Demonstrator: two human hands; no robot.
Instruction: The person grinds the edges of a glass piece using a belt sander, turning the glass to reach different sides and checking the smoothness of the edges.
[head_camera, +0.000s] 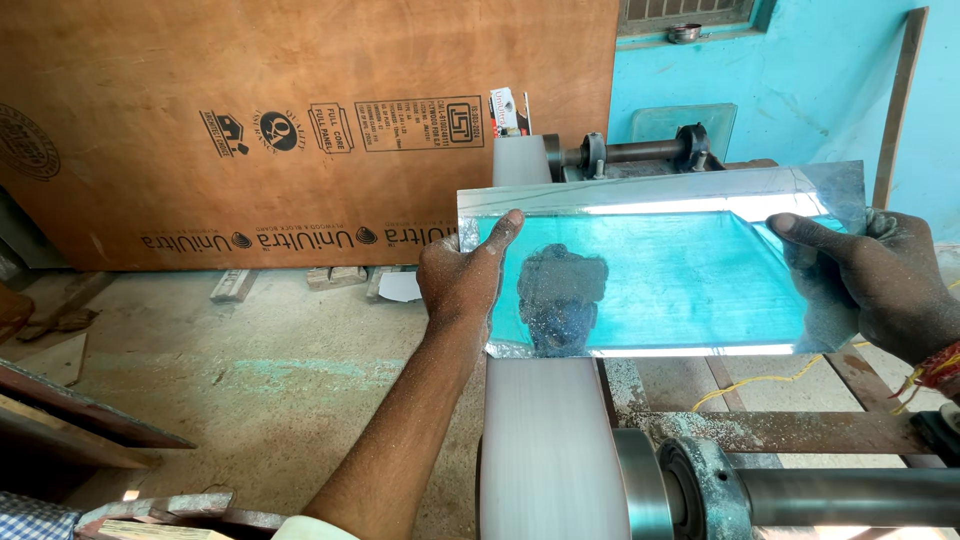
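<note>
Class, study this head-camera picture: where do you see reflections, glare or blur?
Head view: the mirror, held by the left hand and right hand, reflects turquoise wall with bright glare bands along its top and bottom edges; the white belt beneath looks smooth, perhaps motion-blurred.

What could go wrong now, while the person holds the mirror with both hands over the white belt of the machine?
1. The left hand and right hand are bare and grip the mirror sheet at its side edges; an edge might cut them.
2. The sheet lies across the wide white belt. If the belt runs, it could snatch the sheet or pull fingers in.
3. Both hands look dusty, so the grip may slip and the sheet could fall.
</note>
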